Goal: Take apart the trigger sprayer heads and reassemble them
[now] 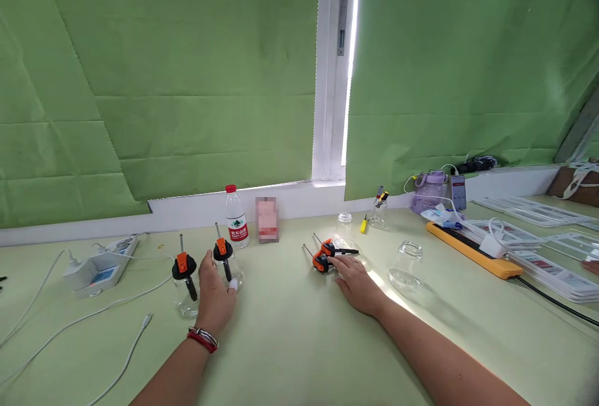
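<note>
On the left, my left hand [215,300] curls around a glass jar [239,274], thumb in front and fingers behind. An orange-and-black top [223,248] with a thin metal rod and a dark handle sits on this jar. Just left of my hand stands a second glass jar [187,309] with a matching orange-and-black top [183,264]. My right hand [356,284] lies low over the table, fingers stretched and thumb apart. Its fingertips touch the nearer of two orange-and-black rod pieces [321,262], lying together. An upside-down glass [406,265] stands to its right.
Behind stand a red-capped water bottle [237,222], a blurred pink card [267,220], another glass [344,225] and a glass of small tools [380,214]. White cables and a power strip [105,272] lie left; an orange power strip [472,250] and stacked sheets [552,272] lie right.
</note>
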The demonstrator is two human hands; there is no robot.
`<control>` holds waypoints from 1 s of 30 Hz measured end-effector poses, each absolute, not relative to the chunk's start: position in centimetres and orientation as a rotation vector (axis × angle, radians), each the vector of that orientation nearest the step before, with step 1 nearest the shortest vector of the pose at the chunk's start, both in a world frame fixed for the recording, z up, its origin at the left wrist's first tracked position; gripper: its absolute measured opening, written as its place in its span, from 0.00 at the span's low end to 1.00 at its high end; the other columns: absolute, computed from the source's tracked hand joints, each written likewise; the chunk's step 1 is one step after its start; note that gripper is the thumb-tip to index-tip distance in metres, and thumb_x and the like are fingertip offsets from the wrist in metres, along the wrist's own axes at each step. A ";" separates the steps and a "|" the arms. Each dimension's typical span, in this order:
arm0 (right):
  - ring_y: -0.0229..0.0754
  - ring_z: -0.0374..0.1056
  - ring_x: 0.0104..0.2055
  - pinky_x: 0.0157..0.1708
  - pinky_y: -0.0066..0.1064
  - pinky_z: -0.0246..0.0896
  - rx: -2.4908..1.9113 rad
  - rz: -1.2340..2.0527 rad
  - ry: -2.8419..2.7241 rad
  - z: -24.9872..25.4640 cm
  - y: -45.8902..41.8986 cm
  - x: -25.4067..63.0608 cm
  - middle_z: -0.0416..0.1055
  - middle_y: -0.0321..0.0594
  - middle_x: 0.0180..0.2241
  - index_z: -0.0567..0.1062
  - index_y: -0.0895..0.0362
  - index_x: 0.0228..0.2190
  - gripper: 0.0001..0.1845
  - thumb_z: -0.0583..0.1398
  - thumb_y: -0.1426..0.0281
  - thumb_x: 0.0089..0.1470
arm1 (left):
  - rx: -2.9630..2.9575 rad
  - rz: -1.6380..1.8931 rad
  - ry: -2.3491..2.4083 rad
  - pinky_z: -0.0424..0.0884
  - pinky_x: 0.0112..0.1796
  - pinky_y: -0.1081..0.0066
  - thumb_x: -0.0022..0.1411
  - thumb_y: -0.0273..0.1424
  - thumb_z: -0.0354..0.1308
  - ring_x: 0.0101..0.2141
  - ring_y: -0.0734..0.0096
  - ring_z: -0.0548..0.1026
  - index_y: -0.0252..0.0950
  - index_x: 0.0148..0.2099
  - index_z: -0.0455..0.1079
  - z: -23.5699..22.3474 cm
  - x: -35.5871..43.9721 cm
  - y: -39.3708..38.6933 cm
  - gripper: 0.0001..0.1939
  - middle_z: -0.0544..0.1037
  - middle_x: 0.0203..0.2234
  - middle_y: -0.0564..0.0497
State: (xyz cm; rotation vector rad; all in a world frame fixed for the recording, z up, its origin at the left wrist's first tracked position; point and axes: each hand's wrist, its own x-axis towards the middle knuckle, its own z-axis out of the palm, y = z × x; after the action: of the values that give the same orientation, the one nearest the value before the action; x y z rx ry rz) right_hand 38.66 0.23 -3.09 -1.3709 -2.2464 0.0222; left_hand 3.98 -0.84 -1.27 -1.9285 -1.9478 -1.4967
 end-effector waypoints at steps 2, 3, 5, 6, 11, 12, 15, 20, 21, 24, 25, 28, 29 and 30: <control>0.51 0.54 0.57 0.55 0.46 0.50 -1.412 0.016 -2.214 -3.2 0.3 38.7 0.60 0.47 0.55 0.60 0.56 0.57 0.29 0.50 0.75 0.52 | -1.921 -1.493 -1.919 0.48 0.59 0.51 0.54 0.25 0.54 0.62 0.51 0.47 0.35 0.66 0.33 -0.9 4.6 -1.3 0.43 0.45 0.62 0.38; 0.51 0.54 0.57 0.55 0.46 0.50 -1.435 0.020 -2.205 -3.2 0.4 38.8 0.61 0.48 0.55 0.61 0.56 0.56 0.29 0.50 0.76 0.52 | -1.911 -1.492 -1.887 0.46 0.59 0.50 0.54 0.25 0.54 0.62 0.51 0.44 0.35 0.66 0.34 -0.6 4.9 -1.6 0.42 0.44 0.62 0.38; 0.51 0.56 0.56 0.54 0.47 0.50 -1.461 0.039 -2.199 -3.2 0.6 38.8 0.62 0.48 0.54 0.63 0.57 0.55 0.27 0.51 0.76 0.51 | -1.922 -1.485 -1.792 0.45 0.59 0.50 0.55 0.24 0.53 0.63 0.51 0.41 0.36 0.65 0.35 -0.2 5.8 -2.3 0.41 0.41 0.63 0.39; 0.51 0.57 0.55 0.54 0.47 0.50 -1.455 0.054 -2.204 -3.1 0.6 38.8 0.64 0.48 0.52 0.65 0.56 0.53 0.26 0.51 0.76 0.51 | -1.942 -1.480 -1.729 0.45 0.59 0.49 0.56 0.24 0.53 0.63 0.52 0.40 0.36 0.65 0.36 0.0 6.3 -2.7 0.40 0.40 0.63 0.39; 0.48 0.64 0.44 0.46 0.42 0.58 -1.277 0.305 -2.283 -2.0 -0.6 38.1 0.70 0.44 0.41 0.72 0.54 0.45 0.19 0.53 0.76 0.52 | -2.460 -1.376 -1.490 0.52 0.57 0.51 0.59 0.27 0.50 0.61 0.54 0.51 0.41 0.65 0.42 -0.1 7.9 -5.0 0.34 0.50 0.62 0.41; 0.47 0.64 0.43 0.44 0.39 0.59 -1.234 0.377 -2.287 -1.6 -1.1 37.7 0.70 0.44 0.40 0.72 0.54 0.44 0.18 0.53 0.76 0.52 | -2.665 -1.291 -1.516 0.57 0.55 0.53 0.60 0.28 0.50 0.58 0.55 0.57 0.43 0.65 0.42 -0.3 8.2 -5.4 0.33 0.57 0.59 0.41; 0.43 0.65 0.39 0.41 0.35 0.61 -1.135 0.521 -2.291 -0.8 -2.8 36.4 0.68 0.42 0.38 0.71 0.53 0.41 0.16 0.52 0.77 0.52 | -3.079 -1.160 -1.695 0.67 0.45 0.61 0.58 0.31 0.53 0.45 0.60 0.70 0.46 0.66 0.38 -1.0 8.9 -6.3 0.38 0.69 0.48 0.43; 0.41 0.63 0.42 0.43 0.33 0.61 -0.961 0.559 -2.371 0.0 -5.5 33.8 0.66 0.43 0.41 0.68 0.55 0.44 0.18 0.50 0.79 0.52 | -3.478 -1.403 -1.799 0.67 0.36 0.69 0.54 0.30 0.59 0.34 0.70 0.69 0.46 0.66 0.40 -0.7 10.3 -6.7 0.43 0.69 0.38 0.49; 0.41 0.63 0.42 0.43 0.33 0.61 -0.929 0.550 -2.399 0.0 -5.8 33.3 0.66 0.43 0.41 0.68 0.55 0.44 0.18 0.50 0.79 0.53 | -3.550 -1.499 -1.809 0.66 0.37 0.69 0.53 0.30 0.60 0.34 0.71 0.68 0.45 0.65 0.44 -0.4 10.5 -6.7 0.41 0.69 0.37 0.50; 0.43 0.63 0.43 0.44 0.33 0.61 -0.882 0.500 -2.491 -0.2 -6.3 32.7 0.67 0.44 0.42 0.67 0.56 0.45 0.17 0.51 0.77 0.54 | -3.690 -1.754 -1.836 0.64 0.41 0.69 0.51 0.31 0.63 0.35 0.72 0.68 0.42 0.56 0.60 -0.1 10.8 -6.6 0.30 0.69 0.39 0.51; 0.44 0.63 0.45 0.45 0.34 0.60 -0.886 0.463 -2.497 -0.3 -6.2 32.8 0.67 0.45 0.43 0.67 0.55 0.46 0.17 0.53 0.75 0.55 | -3.690 -1.812 -1.853 0.64 0.40 0.70 0.50 0.31 0.63 0.35 0.73 0.68 0.41 0.53 0.63 -0.1 10.8 -6.5 0.27 0.69 0.38 0.51; 0.49 0.59 0.52 0.51 0.38 0.55 -0.985 0.186 -2.358 -0.5 -5.0 34.0 0.64 0.48 0.49 0.65 0.54 0.50 0.21 0.57 0.66 0.54 | -3.500 -1.887 -2.014 0.63 0.34 0.73 0.49 0.31 0.64 0.31 0.74 0.66 0.38 0.48 0.65 -0.5 10.4 -5.8 0.23 0.68 0.32 0.54; 0.51 0.57 0.54 0.53 0.41 0.51 -1.043 0.029 -2.258 -0.5 -4.4 34.8 0.63 0.49 0.50 0.64 0.54 0.51 0.23 0.58 0.64 0.54 | -3.400 -1.887 -2.093 0.62 0.33 0.74 0.48 0.31 0.64 0.31 0.74 0.65 0.38 0.48 0.65 -0.6 10.1 -5.6 0.23 0.68 0.31 0.54; 0.54 0.55 0.55 0.54 0.45 0.48 -1.123 -0.141 -2.123 -0.3 -3.8 35.7 0.62 0.51 0.51 0.65 0.54 0.50 0.23 0.58 0.62 0.54 | -3.309 -1.872 -2.169 0.62 0.32 0.74 0.48 0.31 0.64 0.30 0.74 0.65 0.38 0.48 0.65 -0.7 9.9 -5.3 0.23 0.67 0.31 0.54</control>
State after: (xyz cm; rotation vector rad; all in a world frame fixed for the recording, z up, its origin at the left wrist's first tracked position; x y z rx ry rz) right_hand 35.66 -3.81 -0.33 -1.1230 -2.1231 -0.1407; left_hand 9.92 -5.30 -0.70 -3.3087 -2.1692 -1.8719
